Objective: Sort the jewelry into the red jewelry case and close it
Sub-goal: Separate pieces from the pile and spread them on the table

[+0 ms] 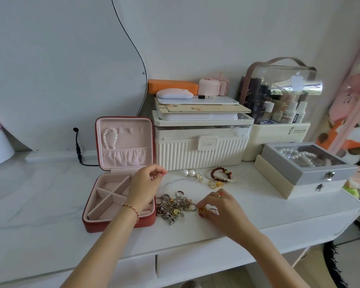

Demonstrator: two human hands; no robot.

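Note:
The red jewelry case (121, 222) lies open on the white desk, its lid upright with a pearl bracelet (110, 138) hung inside. The pink compartments show nothing in them where visible. My left hand (146, 185) hovers over the case's right edge, fingertips pinching what looks like a thin chain (178, 179) that trails right. My right hand (222, 206) pinches a small gold piece (203, 209) at the right end of a tangled pile of silver and gold charm jewelry (172, 206). Behind lie two pearl earrings (188, 173) and a red bead bracelet (220, 175).
A cream ribbed box (200, 151) stands right behind the jewelry. At right a grey glass-lid box (308, 169) with pearls sits on a cream box. A cosmetics organiser (279, 100) is at the back. A black cable (78, 149) runs left of the case.

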